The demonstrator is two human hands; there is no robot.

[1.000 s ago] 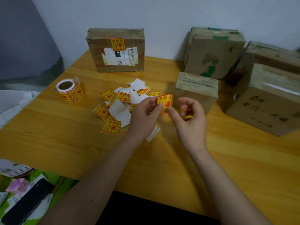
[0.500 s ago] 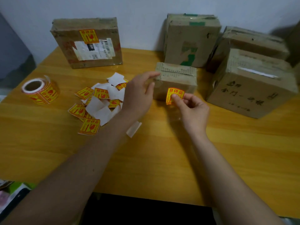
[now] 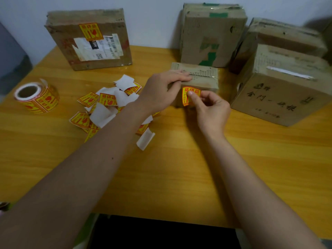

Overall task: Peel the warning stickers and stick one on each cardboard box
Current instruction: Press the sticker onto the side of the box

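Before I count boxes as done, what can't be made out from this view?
Head view only:
- Sticker: lower right part hidden by the right hand; whether it is fully stuck is unclear.
- Small box: left front hidden by the left hand.
- Rear right box: front hidden by the box before it.
- Sticker text: too small to read.

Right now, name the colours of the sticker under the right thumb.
Yellow sticker with red print; head view.

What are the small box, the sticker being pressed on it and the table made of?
Small box: corrugated cardboard, matte brown, scuffed, fluting visible along top edge.
Sticker: probably glossy coated paper, yellow with red print.
Table: wood or wood-look laminate, semi-gloss; grain lines show.
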